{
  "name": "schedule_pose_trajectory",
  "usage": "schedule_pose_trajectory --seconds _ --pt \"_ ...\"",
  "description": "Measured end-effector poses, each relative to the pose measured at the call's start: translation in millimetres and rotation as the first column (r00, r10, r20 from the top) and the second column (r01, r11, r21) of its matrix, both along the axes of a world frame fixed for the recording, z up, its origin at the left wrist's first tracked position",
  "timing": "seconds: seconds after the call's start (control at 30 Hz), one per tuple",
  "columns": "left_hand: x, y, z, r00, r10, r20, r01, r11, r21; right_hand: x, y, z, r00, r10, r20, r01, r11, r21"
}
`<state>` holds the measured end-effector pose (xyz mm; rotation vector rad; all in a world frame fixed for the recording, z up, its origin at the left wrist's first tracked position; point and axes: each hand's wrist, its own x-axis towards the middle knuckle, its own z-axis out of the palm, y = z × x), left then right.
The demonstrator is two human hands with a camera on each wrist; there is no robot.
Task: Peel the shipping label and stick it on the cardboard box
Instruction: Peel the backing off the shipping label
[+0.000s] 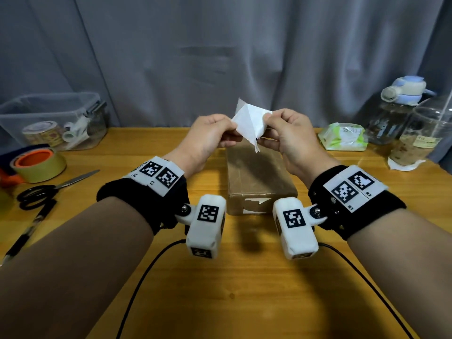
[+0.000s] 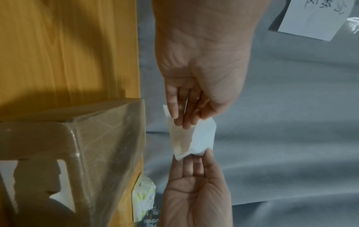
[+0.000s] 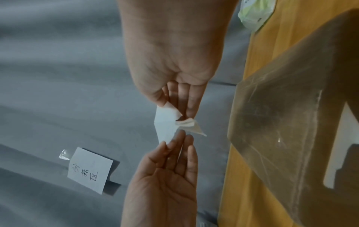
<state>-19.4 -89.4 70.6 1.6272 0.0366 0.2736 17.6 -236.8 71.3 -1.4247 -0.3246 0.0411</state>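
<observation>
Both hands pinch the shipping label (image 1: 249,123) at centre frame, above the cardboard box (image 1: 259,177) on the tabletop (image 1: 244,289): left hand (image 1: 208,140) one edge, right hand (image 1: 291,138) the opposite. Peel slowly from the lifted corner, keeping the adhesive from folding onto itself.

Soft, even light falls from above; the head view is sharp at centre and bows at its edges. Both wrist views are dimmer, soft and grainy. Dark shadows cross the counter (image 2: 58,53), and tape on the box (image 3: 281,130) glints.
</observation>
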Motion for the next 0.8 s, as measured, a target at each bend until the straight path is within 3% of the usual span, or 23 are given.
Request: schedule_pose_trajectory --seconds 0.13,0.27,0.33,0.5,0.63,0.8 --pt "0.9 -0.1 -1.3 0.999 0.007 -0.032 -0.004 0.998 0.07 1.0 0.0 -4.6 0.989 0.011 0.15 0.006 0.994 -0.113" --pt "2.6 1.9 2.0 1.0 0.025 0.011 -0.027 0.982 0.189 4.1 -0.3 -7.3 0.929 0.151 0.338 -0.042 0.951 -0.307" --pt "3.2 3.4 2.6 0.999 0.004 0.053 -0.015 0.977 0.214 4.5 0.6 -7.6 0.93 0.162 0.331 -0.053 0.948 -0.315" --pt "3.2 1.7 0.7 0.992 -0.034 0.122 -0.007 0.948 0.318 -1.5 -0.7 -1.2 0.985 0.127 0.117 -0.103 0.976 -0.192" --pt "2.4 -1.7 3.5 0.988 -0.041 0.148 -0.025 0.909 0.416 -1.6 -1.9 -2.0 0.969 0.193 0.152 -0.154 0.96 -0.233" --pt "5.0 -2.2 4.5 0.979 -0.067 0.192 -0.062 0.802 0.594 2.8 0.1 -3.5 0.966 0.179 0.184 -0.13 0.959 -0.253"
